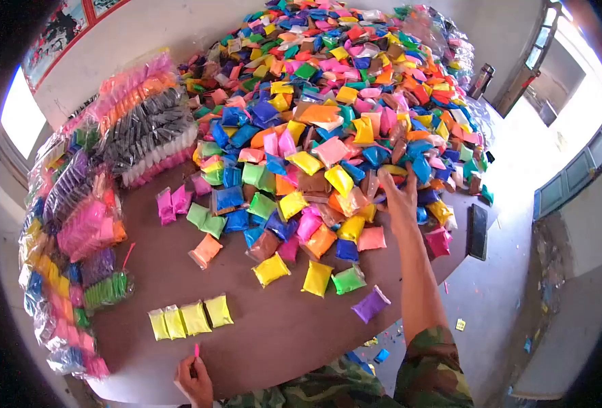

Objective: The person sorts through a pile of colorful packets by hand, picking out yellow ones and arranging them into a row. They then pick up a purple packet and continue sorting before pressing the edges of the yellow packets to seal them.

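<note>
Near the table's front edge, my left hand is closed in a pinch on a small pink strip. Just beyond it lies a row of several pale yellow packets, side by side. My right hand reaches into the right part of a big heap of colourful packets. Its fingers are apart among blue, brown and yellow packets, and nothing shows held in them. A purple packet rests left of my right forearm.
Bundled packets in clear bags are stacked along the left side of the brown table. A black phone-like object lies at the right edge. A dark bottle stands behind the heap. Some packets are on the floor.
</note>
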Demonstrator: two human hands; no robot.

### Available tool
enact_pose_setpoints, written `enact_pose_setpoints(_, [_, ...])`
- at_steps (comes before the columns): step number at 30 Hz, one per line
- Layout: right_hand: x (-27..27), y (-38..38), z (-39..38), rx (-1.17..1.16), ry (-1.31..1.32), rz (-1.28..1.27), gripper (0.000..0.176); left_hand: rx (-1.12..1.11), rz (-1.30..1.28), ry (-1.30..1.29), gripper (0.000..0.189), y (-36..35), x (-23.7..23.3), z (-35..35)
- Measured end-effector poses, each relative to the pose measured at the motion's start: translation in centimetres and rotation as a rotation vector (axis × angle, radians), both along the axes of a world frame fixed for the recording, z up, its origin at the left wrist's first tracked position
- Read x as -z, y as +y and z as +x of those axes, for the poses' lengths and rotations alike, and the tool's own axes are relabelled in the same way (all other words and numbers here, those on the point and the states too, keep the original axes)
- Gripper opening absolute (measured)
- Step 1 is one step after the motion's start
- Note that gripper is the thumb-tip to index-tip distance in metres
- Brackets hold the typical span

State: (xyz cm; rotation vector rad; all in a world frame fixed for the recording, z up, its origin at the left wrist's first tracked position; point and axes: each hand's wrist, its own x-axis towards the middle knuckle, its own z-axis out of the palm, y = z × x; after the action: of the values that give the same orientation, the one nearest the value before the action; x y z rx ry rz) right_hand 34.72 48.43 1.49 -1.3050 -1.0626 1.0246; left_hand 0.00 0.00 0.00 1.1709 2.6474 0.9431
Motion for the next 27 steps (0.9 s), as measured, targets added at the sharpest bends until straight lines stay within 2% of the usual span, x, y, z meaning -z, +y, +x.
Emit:
enact_pose_setpoints(3, [-0.9,1.5,-0.6,-0.02,-0.018,0.001,0.099,0.053,0.0,0.044,0.022,0.3,-1.2,0.0])
enact_pose_setpoints(5, [-2.5,3.7,-0.4,-0.097,0.119,-0.061,0.096,0.057,-0.011,0.05,0.022,0.5,-0.6,-0.2])
enact_pose_setpoints(6, [-2.1,4.7,-0.6,-0.126,0.175,0.034,0.092,0.057,-0.018,0.066,0.022,0.2,-0.6,-0.1])
enact_pose_setpoints(9, [-4.0,5.6,-2.7,-0.08,0.116,0.061,0.089,0.05,-0.013,0.097,0.023,0.5,-0.4,0.1])
enact_pose_setpoints(11, [-3.3,8.1,-4.4,-0.027,-0.175,0.199,0.092,0.035,-0.009,0.081,0.024,0.6,-0.5,0.5])
enact_pose_setpoints(13, [-4.7,7.8,-5.9,0.045,-0.415,0.216,0.098,0.051,-0.014,0.119,0.025,0.4,-0.3,0.1])
enact_pose_setpoints(15, [-6.4,7.2,-7.2,0.019,-0.492,0.272,0.098,0.041,-0.016,0.137,0.027,0.3,-0.1,0.0])
enact_pose_setpoints(18, [-8.8,6.2,-9.2,-0.042,-0.642,0.195,0.084,0.017,-0.012,0.127,0.028,0.1,0.2,0.2])
enact_pose_setpoints(21, [-9.6,5.4,-11.3,-0.011,-0.734,0.324,0.078,0.023,0.009,0.114,0.029,-0.1,0.8,-0.1])
enact_pose_setpoints(25, [-10.3,5.4,-13.4,-0.129,-0.831,0.346,0.08,0.002,-0.034,0.099,0.034,0.2,0.1,0.2])
enact_pose_setpoints(27, [-10.6,4.4,-13.8,-0.084,-0.896,0.431,0.082,-0.005,-0.051,0.094,0.038,0.4,-0.1,0.5])
